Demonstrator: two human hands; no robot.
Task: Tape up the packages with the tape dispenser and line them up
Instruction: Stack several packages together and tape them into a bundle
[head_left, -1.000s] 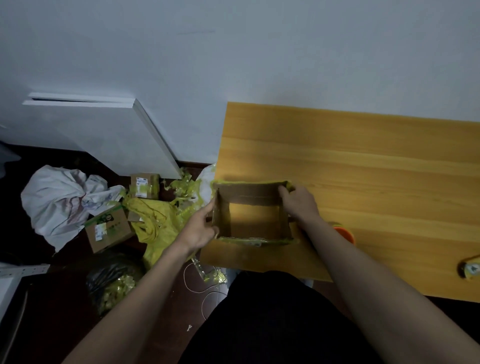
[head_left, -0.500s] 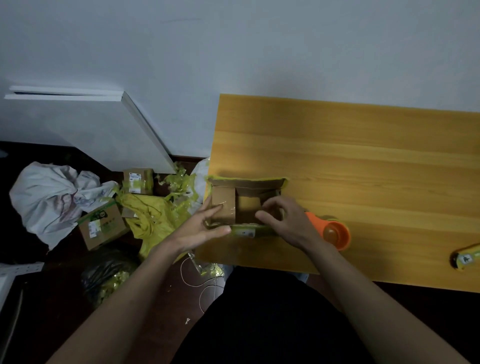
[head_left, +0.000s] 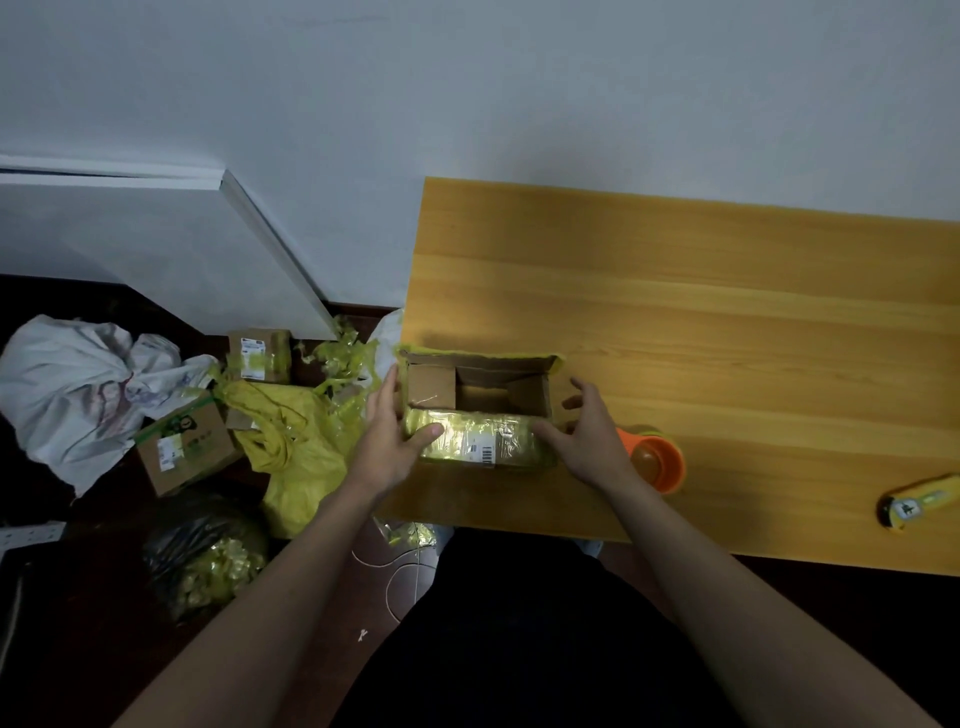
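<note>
Head view, items as I log them.

Item 1: cardboard box (head_left: 478, 410), open-topped, at the left near corner of the wooden bench (head_left: 701, 322). Its near side is wrapped in yellow tape and carries a barcode label; one inner flap is folded in on the left.

Item 2: left hand (head_left: 387, 441), at 9 o'clock of the box. Its fingers (head_left: 382, 395) lie straight and together along the box's left wall, and the thumb presses the taped near face.

Item 3: right hand (head_left: 587, 441), at 3 o'clock of the box. Fingers loosely spread, tips touching the near right corner.

Item 4: orange tape dispenser (head_left: 657, 462), on the bench just right of my right hand, partly hidden by the wrist.

Item 5: small yellow-labelled object (head_left: 917, 504), at the bench's right near edge; kind unclear.

Item 6: floor at 9 o'clock: two small cardboard packages (head_left: 184, 447) (head_left: 258, 356), a yellow plastic bag (head_left: 296, 447), a white bag (head_left: 78, 384), a black bag of yellow tape scraps (head_left: 208, 556).
</note>
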